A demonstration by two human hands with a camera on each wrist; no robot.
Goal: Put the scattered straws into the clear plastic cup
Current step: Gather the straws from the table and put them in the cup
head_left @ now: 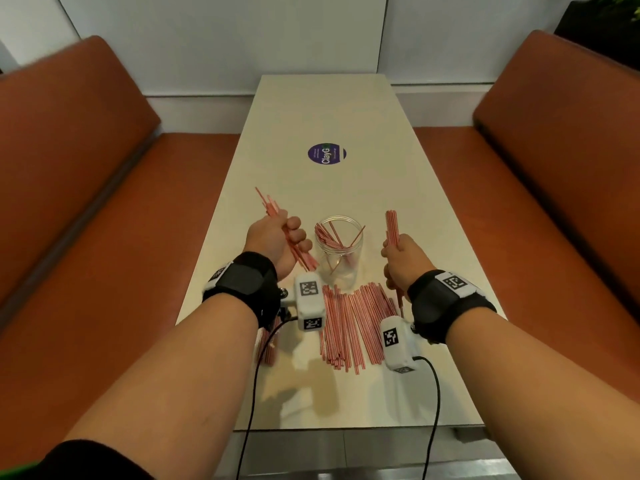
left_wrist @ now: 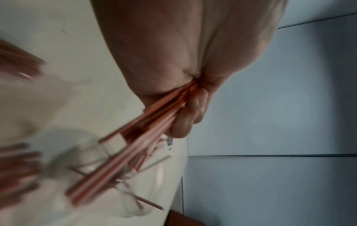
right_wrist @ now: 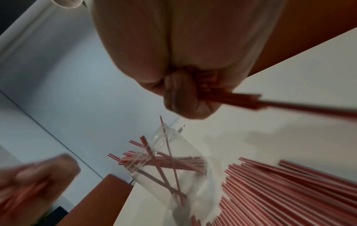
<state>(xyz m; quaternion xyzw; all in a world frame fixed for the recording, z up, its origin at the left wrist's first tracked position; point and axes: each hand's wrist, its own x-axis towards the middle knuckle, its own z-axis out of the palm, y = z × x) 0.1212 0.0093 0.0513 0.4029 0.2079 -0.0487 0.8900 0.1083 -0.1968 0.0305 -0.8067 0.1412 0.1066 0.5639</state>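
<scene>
A clear plastic cup (head_left: 340,252) stands upright on the pale table (head_left: 329,109) with several red-and-white straws leaning inside it. Left of the cup, my left hand (head_left: 280,239) grips a bundle of straws (head_left: 268,206) tilted up and away to the left; their lower ends point toward the cup. To the cup's right, my right hand (head_left: 403,258) grips a second, near-upright bundle (head_left: 392,225). Many loose straws (head_left: 353,323) lie in a pile in front of the cup. In the right wrist view the cup (right_wrist: 170,166) and pile (right_wrist: 280,188) show below my fist (right_wrist: 185,97).
Orange bench seats (head_left: 114,209) flank the narrow table on both sides. A round purple sticker (head_left: 326,154) lies on the table beyond the cup. A white wall closes the far end. Wrist camera cables (head_left: 433,393) hang over the near table edge.
</scene>
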